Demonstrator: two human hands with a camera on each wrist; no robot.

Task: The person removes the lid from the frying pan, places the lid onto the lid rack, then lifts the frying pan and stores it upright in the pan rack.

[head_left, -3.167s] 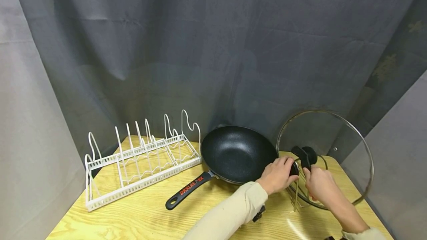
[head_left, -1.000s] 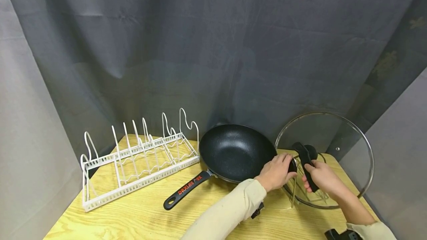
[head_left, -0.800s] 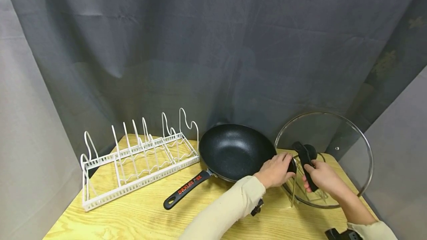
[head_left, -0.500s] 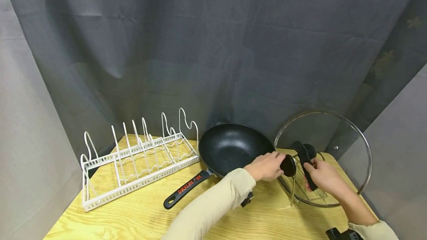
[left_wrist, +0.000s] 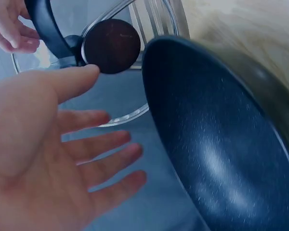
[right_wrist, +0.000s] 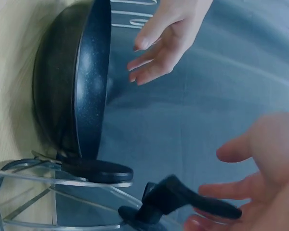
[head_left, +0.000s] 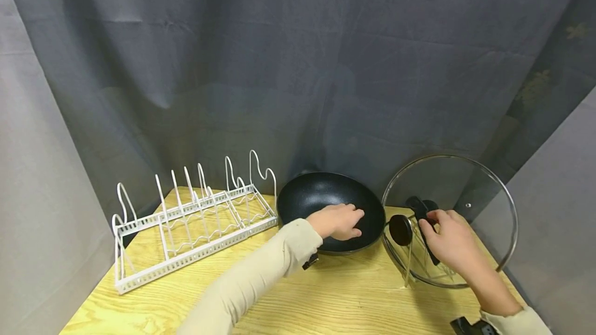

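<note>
The left hand (head_left: 337, 221), fingers spread and gripping nothing, has the black pan (head_left: 316, 193) beneath its fingers. The right hand (head_left: 450, 242) has slack fingers beside the black handle (head_left: 419, 208) (contact, one cannot tell) of the glass lid (head_left: 479, 216); a dark disc (head_left: 400, 230) sits between both hands' fingers.

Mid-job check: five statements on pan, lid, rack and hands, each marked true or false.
1. In the head view, the glass lid is right of the pan. True.
2. The left hand grips the glass lid. False: the left hand holds nothing.
3. The right hand is beside the black handle. True.
4. In the head view, the white rack is left of the pan. True.
5. The pan sits inside the white rack. False: it stands on the table.
</note>
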